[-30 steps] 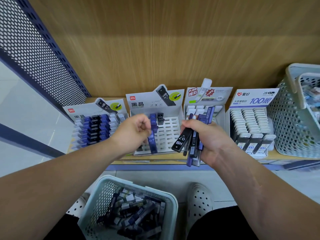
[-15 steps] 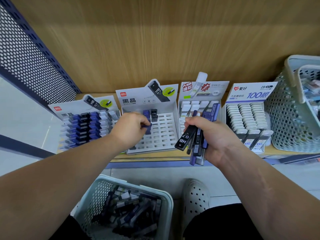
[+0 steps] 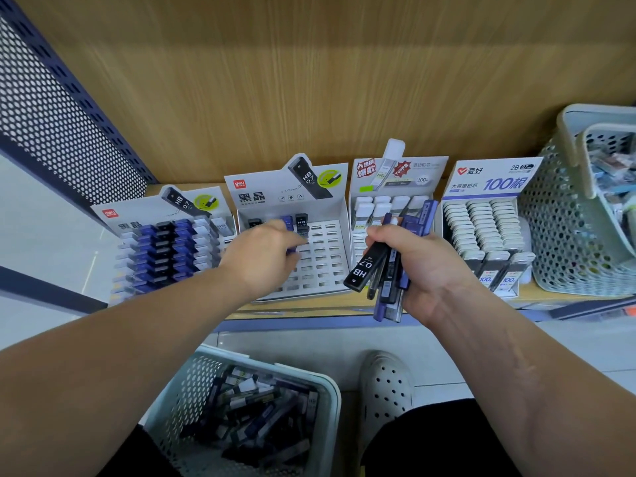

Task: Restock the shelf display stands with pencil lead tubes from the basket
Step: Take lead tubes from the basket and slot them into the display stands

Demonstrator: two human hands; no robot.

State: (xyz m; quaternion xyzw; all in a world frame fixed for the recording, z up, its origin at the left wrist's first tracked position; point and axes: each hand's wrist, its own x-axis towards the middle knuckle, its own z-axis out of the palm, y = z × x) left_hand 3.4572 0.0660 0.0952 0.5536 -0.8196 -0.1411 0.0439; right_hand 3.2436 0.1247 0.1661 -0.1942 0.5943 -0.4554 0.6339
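My left hand (image 3: 261,258) reaches over the middle white slotted display stand (image 3: 325,270) and pinches a blue lead tube (image 3: 292,250) low against the slots, mostly hidden under my fingers. A few black and blue tubes (image 3: 301,222) stand in that stand's back rows. My right hand (image 3: 425,270) grips a bundle of lead tubes, with a black HB 0.7 tube (image 3: 364,270) in front of several blue ones, held in front of the shelf edge. The pale basket (image 3: 332,397) on the floor below holds several loose tubes (image 3: 254,407).
On the left, another display stand (image 3: 165,249) is packed with blue, black and white tubes. Right of the middle stand are a stand of white tubes (image 3: 389,204) and a "100" stand (image 3: 481,228). A perforated basket (image 3: 564,242) fills the shelf's right end. My shoe (image 3: 385,383) is beside the floor basket.
My left hand has carried the blue tube from the stand's front toward its back rows and lowered it onto the slots. My right hand still grips the same bundle.
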